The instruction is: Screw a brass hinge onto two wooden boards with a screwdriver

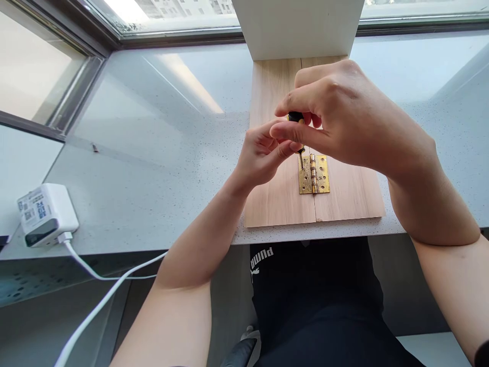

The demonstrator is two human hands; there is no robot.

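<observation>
A brass-coloured hinge (pixel 314 174) lies open and flat across the seam between two light wooden boards (pixel 278 201). Its left leaf is under the tip of a screwdriver (pixel 295 117) with a black and yellow handle, held nearly upright. My right hand (pixel 328 109) grips the top of that handle between thumb and fingers. Lower on the handle, near the shaft, my left hand (pixel 265 153) has its thumb and fingers closed around it. Several screw holes show in the hinge leaves; whether a screw sits beneath the tip is too small to tell.
The boards rest on a speckled white counter (pixel 153 168) beside windows. A white panel (pixel 300 28) stands at their far end. At the left is a white charger (pixel 51 214) with a white cable (pixel 110 295) hanging over the counter's front edge.
</observation>
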